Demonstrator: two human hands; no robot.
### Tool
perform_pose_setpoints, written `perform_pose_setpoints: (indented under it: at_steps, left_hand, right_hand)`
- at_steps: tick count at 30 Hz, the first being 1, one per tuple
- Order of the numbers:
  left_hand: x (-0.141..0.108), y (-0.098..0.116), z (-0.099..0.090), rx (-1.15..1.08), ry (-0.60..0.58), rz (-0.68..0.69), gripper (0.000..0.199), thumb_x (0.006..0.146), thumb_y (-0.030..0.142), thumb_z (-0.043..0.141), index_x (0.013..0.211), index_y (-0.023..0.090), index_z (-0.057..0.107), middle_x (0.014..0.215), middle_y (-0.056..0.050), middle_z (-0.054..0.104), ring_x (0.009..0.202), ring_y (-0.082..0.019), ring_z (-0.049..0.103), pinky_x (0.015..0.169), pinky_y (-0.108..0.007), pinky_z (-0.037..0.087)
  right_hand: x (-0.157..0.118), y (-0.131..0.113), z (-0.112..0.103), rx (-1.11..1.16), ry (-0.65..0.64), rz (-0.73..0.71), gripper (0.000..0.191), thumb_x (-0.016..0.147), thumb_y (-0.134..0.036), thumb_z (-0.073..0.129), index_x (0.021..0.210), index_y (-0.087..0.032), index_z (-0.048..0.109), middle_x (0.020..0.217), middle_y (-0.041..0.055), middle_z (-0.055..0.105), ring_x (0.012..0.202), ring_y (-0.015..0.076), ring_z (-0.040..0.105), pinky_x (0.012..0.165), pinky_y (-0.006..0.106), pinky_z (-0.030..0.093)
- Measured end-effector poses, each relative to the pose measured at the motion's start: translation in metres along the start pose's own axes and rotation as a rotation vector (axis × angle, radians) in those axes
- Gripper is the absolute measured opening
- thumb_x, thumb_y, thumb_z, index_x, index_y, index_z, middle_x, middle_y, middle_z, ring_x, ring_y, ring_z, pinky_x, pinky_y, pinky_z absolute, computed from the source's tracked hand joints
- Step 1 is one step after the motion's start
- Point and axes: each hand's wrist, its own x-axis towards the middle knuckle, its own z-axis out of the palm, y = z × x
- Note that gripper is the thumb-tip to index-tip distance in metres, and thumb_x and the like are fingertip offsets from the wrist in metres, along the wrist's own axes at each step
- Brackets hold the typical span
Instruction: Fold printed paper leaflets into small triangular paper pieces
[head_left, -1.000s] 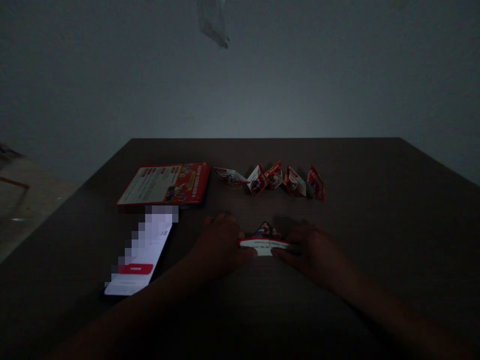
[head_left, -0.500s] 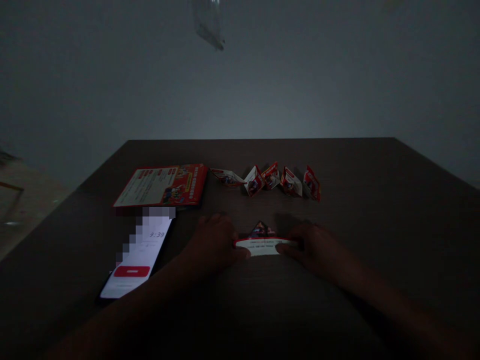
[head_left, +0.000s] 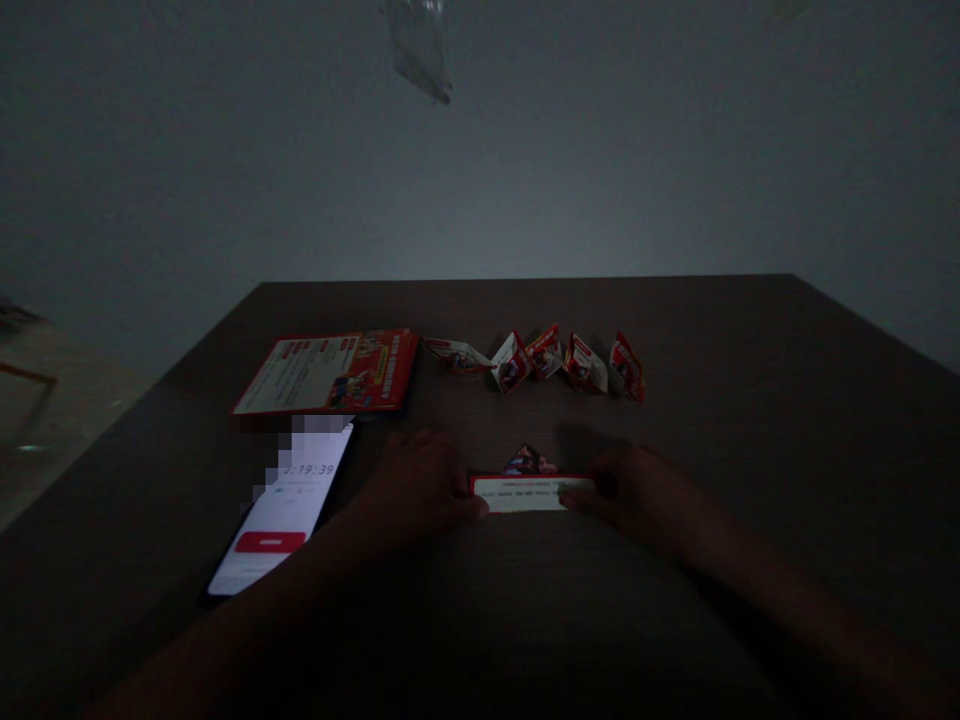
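Both forearms (head_left: 757,570) slant inward, left hand (head_left: 429,475) and right hand (head_left: 636,488) pinching folded paper (head_left: 525,493) at either end.

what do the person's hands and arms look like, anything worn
The left hand and right hand look bare, with no gloves. No sleeve, watch or bracelet can be made out on the left forearm or right forearm; it's too dim to tell rings or markings.

And here's the dark brown desk (head_left: 750,400), five folded red-and-white papers (head_left: 545,353) strung across it in a ragged row, a flat printed pack (head_left: 319,375) to their left, a lit phone (head_left: 289,505) just nearer!
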Motion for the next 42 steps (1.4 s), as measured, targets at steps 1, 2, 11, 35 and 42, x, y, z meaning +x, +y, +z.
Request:
perform_pose_setpoints:
  at_steps: [1, 2, 11, 35, 42]
  left_hand:
    - [0.0, -0.001, 0.0, -0.001, -0.001, -0.006, 0.021, 0.066, 0.04, 0.068, 0.068, 0.019, 0.066, 0.08, -0.003, 0.061, 0.084, -0.025, 0.057, 0.074, -0.037, 0.039]
    - [0.0, -0.001, 0.0, 0.001, -0.007, -0.002, 0.021, 0.067, 0.04, 0.068, 0.068, 0.019, 0.066, 0.08, -0.003, 0.061, 0.084, -0.025, 0.057, 0.074, -0.037, 0.038]
    - [-0.002, -0.009, -0.001, -0.039, -0.021, 0.012, 0.015, 0.065, 0.037, 0.069, 0.068, 0.022, 0.067, 0.08, -0.002, 0.063, 0.083, -0.024, 0.057, 0.073, -0.034, 0.039]
    - [-0.012, 0.01, 0.037, -0.04, 0.348, 0.205, 0.036, 0.076, 0.029, 0.061, 0.109, 0.016, 0.055, 0.112, -0.01, 0.053, 0.103, -0.026, 0.048, 0.089, -0.042, 0.04]
    - [-0.011, 0.01, 0.038, -0.082, 0.348, 0.231, 0.031, 0.074, 0.024, 0.064, 0.104, 0.017, 0.059, 0.111, -0.009, 0.052, 0.105, -0.026, 0.047, 0.088, -0.042, 0.04]
  right_hand:
    - [0.0, 0.001, 0.0, 0.005, 0.001, 0.004, 0.027, 0.079, -0.042, 0.057, 0.071, -0.018, 0.069, 0.068, 0.005, 0.067, 0.055, 0.016, 0.058, 0.047, 0.024, 0.034]
    - [0.0, 0.003, -0.001, 0.012, 0.003, 0.008, 0.027, 0.078, -0.042, 0.058, 0.071, -0.018, 0.069, 0.068, 0.0049, 0.067, 0.056, 0.0162, 0.058, 0.048, 0.025, 0.034]
    - [-0.001, 0.018, -0.008, 0.124, -0.022, 0.057, 0.019, 0.073, -0.038, 0.063, 0.076, -0.02, 0.07, 0.073, 0.0034, 0.069, 0.064, 0.0173, 0.062, 0.05, 0.023, 0.039]
    - [0.0, 0.016, 0.004, 0.172, 0.133, -0.295, 0.022, 0.075, -0.036, 0.068, 0.09, -0.021, 0.066, 0.088, 0.0048, 0.06, 0.08, 0.0193, 0.057, 0.069, 0.03, 0.044]
    - [0.001, 0.011, 0.006, 0.192, 0.151, -0.341, 0.013, 0.076, -0.026, 0.067, 0.087, -0.02, 0.065, 0.089, 0.0044, 0.06, 0.084, 0.0194, 0.055, 0.073, 0.031, 0.043]
